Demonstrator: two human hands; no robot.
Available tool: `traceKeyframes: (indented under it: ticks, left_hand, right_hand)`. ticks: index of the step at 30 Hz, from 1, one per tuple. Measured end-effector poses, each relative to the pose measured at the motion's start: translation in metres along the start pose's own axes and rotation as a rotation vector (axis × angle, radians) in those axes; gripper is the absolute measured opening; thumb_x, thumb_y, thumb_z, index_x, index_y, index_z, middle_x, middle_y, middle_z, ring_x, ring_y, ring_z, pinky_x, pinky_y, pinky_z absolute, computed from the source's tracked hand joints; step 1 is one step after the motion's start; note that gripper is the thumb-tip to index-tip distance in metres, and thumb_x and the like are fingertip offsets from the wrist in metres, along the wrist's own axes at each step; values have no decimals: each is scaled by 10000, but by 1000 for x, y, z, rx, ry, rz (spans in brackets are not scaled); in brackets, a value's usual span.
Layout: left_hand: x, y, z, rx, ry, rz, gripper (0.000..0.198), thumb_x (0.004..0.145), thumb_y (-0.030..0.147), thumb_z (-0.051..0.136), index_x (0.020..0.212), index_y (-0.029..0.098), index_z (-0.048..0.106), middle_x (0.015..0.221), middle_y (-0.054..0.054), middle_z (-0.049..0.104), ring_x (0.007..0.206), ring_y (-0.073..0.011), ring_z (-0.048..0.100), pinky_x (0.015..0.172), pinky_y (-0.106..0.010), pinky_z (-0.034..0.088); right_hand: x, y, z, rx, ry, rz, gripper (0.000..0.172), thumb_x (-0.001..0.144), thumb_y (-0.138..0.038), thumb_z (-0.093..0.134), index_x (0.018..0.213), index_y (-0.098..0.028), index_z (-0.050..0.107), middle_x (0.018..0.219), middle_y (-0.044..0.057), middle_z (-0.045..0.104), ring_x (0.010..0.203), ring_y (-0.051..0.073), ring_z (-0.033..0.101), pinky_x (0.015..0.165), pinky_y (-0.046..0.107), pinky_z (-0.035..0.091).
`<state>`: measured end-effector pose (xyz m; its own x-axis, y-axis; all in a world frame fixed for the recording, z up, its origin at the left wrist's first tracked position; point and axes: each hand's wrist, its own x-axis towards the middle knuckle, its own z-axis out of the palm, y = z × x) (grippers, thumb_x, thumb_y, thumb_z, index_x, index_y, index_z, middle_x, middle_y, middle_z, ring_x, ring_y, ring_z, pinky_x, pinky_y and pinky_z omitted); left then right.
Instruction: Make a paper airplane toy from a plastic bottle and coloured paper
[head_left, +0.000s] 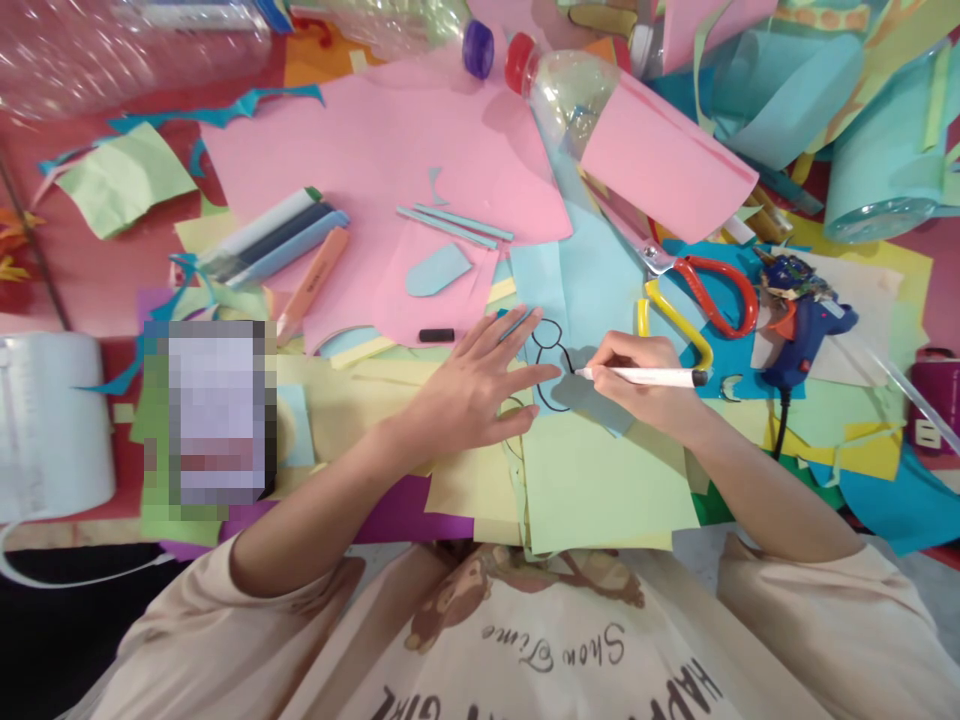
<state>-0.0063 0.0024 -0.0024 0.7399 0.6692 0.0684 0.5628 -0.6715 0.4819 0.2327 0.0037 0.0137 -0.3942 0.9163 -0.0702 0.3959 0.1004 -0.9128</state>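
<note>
Pinched in my right hand [637,385] is a white marker [660,377], its tip touching a light blue sheet of paper [538,275]. Black lines on that paper form a small round shape above a larger rounded one. My left hand [480,380] lies flat with fingers spread, its fingertips over the left edge of the blue paper beside the drawing. A black marker cap [436,336] rests just beyond my left hand. Light green paper [607,490] lies below the drawing, nearer my body.
Red- and yellow-handled scissors [716,297] and a blue glue gun [799,340] lie to the right. Plastic bottles [574,95] fill the back. Several markers [277,250] and a blurred-out phone [217,415] are on the left, near a white device [56,425]. Paper scraps cover the table.
</note>
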Motion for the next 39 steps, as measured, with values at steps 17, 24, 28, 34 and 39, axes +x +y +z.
traceKeyframes:
  ticks: [17,24,28,34,39]
  left_hand:
    - [0,1,-2,-17,-27,-9,384,896,296,556,1273,250,616,1615,-143,237,1474,-401,255,1150,-638,282]
    - [0,1,-1,-4,-24,-9,376,907,310,548,1271,250,623,1609,-157,243,1466,-415,268,1143,-648,285]
    - [0,1,-1,-3,-19,-4,364,910,315,542,1255,240,631,1606,-163,248,1470,-408,263,1145,-639,291]
    - [0,1,-2,-16,-13,-11,371,894,300,561,1254,244,627,1613,-135,246,1475,-391,263,1157,-632,279]
    - [1,1,-3,-7,-26,-7,380,895,299,555,1264,240,622,1612,-150,241,1473,-398,262,1157,-635,273]
  right_hand:
    - [0,-2,-1,-3,-85,-10,166,761,-121,543,613,-183,498,537,-64,506,490,57,379,459,213,265]
    - [0,-4,-3,125,-91,67,165,742,-161,530,581,-183,500,495,-56,482,469,63,372,432,212,238]
    - [-2,-5,-3,66,-204,58,143,733,-158,536,594,-182,508,522,-46,544,475,64,416,441,203,269]
    - [-2,-5,-2,11,-243,56,135,732,-178,541,597,-177,536,521,-44,550,469,62,438,449,194,303]
    - [-3,-3,-1,-41,-256,38,150,746,-174,561,599,-176,533,525,-55,523,479,57,428,463,187,309]
